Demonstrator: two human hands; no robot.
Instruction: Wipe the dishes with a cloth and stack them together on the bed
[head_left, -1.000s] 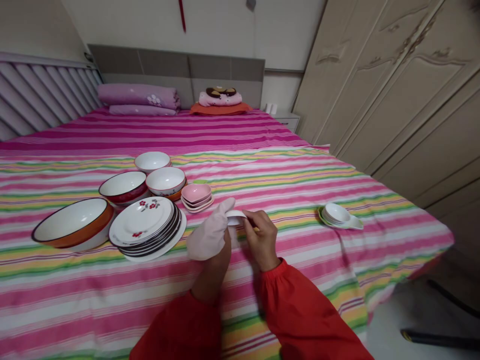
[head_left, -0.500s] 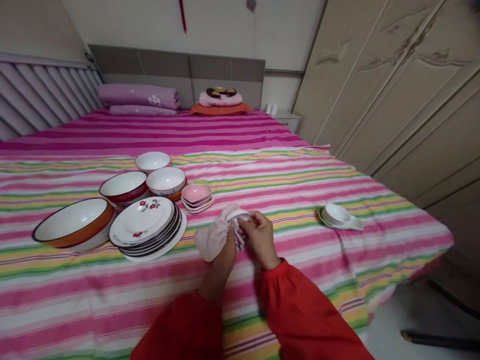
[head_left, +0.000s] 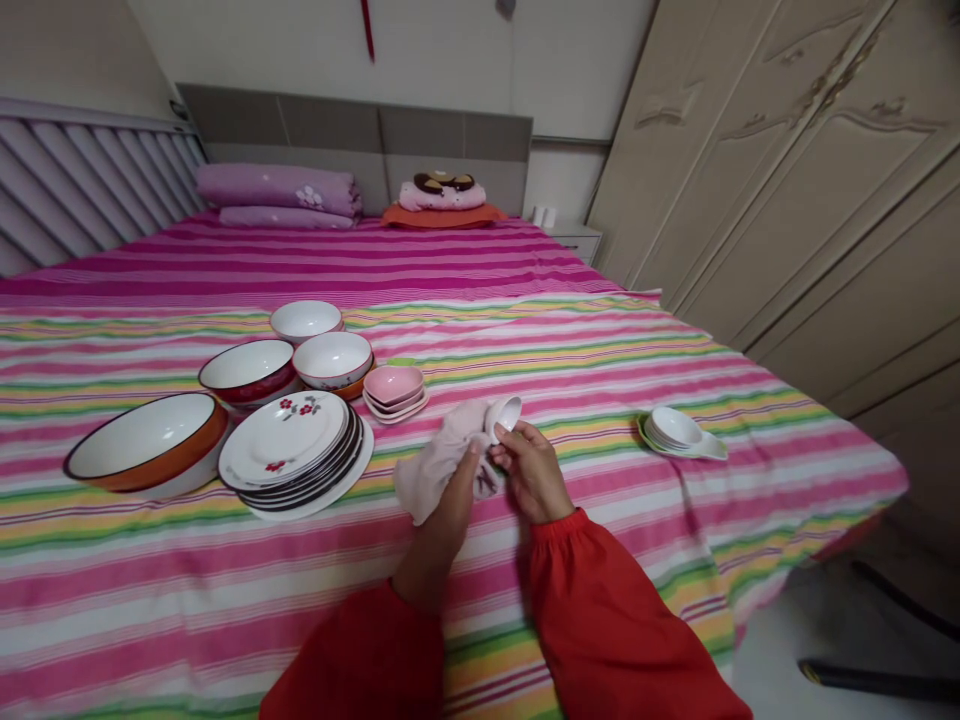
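Pinching the dish, the right hand is newly baring its inside toward two o'clock, the left hand gripping cloth.

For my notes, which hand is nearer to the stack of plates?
Left. The left hand is to the right of the stack of plates, the right hand farther right.

Left arm, red-sleeved, angled in from 7 o'clock, aimed toward 1; right arm, likewise sleeved, from 5 o'clock, aimed toward 11. Left hand closed in a grip, thumb laid toward 1 o'clock (the other digits mostly hidden). Right hand just beside, at 3 o'clock of the left, fingers curled in a pinch.
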